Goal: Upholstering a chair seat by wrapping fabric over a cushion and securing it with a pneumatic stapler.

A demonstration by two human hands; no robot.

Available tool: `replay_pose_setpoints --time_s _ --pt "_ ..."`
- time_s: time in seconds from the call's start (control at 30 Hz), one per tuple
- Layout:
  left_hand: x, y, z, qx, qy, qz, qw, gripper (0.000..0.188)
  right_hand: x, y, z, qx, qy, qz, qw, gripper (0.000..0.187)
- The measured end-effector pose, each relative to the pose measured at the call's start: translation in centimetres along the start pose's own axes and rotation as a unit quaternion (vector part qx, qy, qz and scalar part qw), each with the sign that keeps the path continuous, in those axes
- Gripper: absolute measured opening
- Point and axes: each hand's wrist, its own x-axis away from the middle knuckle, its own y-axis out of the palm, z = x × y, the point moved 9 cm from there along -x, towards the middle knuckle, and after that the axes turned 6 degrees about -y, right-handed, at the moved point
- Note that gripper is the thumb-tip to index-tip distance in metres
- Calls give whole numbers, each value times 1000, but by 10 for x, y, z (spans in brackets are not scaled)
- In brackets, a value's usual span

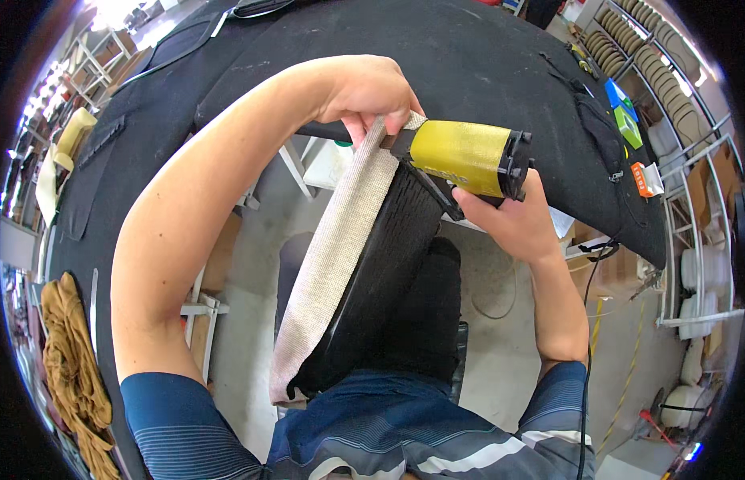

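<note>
A long piece of beige woven fabric is wrapped over the edge of a black panel, which leans from my lap up to the table edge. At the panel's far end my left hand is closed, pinching the fabric between thumb and fingers. My right hand is wrapped round the handle of a yellow and black staple gun. The gun lies sideways, its dark nose against the fabric's far end, right beside my left fingertips. Whether its trigger is pressed is hidden.
The black-covered table curves around in front. Brown cloth lies at left. Small blue, green and orange boxes sit at the table's right edge. A black cable hangs by my right arm. A metal rack stands at right.
</note>
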Motion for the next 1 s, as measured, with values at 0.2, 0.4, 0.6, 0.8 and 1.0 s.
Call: replay_pose_setpoints --time_s 0.2,0.4,0.6,0.8,1.0 --pt "-6 1 -4 17 -3 -7 1000 64 -6 1 0 -8 -42 -1 999 34" --pt "-2 -2 -9 31 2 -20 999 59 17 -32 26 -64 125 73 987 40" --pt "-4 -7 -13 12 21 -3 1000 60 -43 -89 18 329 -99 80 936 39" --pt "-3 22 -46 182 141 21 973 66 -34 -111 145 509 -37 64 857 44" --pt "33 121 -140 393 58 23 917 66 54 17 68 73 -17 147 986 51"
